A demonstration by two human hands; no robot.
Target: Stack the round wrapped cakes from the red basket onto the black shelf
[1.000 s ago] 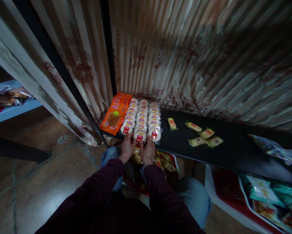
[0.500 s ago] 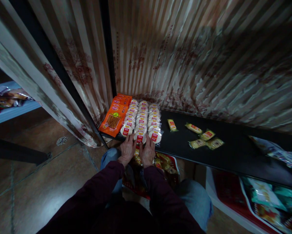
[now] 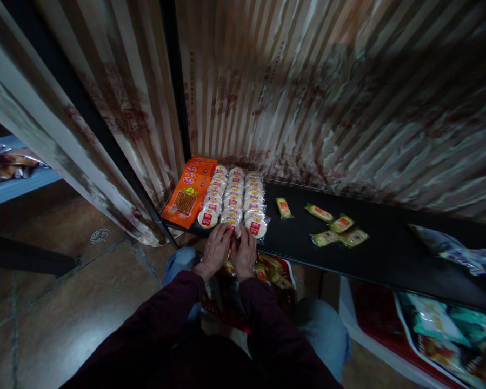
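Three columns of round white packaged crackers with red labels lie overlapping on the black shelf (image 3: pixel 380 237). Both hands are at the front of the middle column (image 3: pixel 232 197). My left hand (image 3: pixel 217 247) has its fingertips on the left side of the front packet, and my right hand (image 3: pixel 245 254) touches its right side. The packet sits between the two hands, its lower edge partly hidden by the fingers. Orange snack bags (image 3: pixel 186 199) overlap in a column to the left. The right cracker column (image 3: pixel 255 208) stands beside my right fingers.
Several small yellow packets (image 3: pixel 340 223) lie on the shelf to the right, with a blue-white bag (image 3: pixel 449 246) farther along. A red basket (image 3: pixel 292 278) of packets is below my hands. Black posts (image 3: pixel 178 81) and a curtain (image 3: pixel 307 97) stand behind.
My hands remain at the front middle packet; the left hand's fingers now reach farther over its lower edge. The whole view has shifted slightly.
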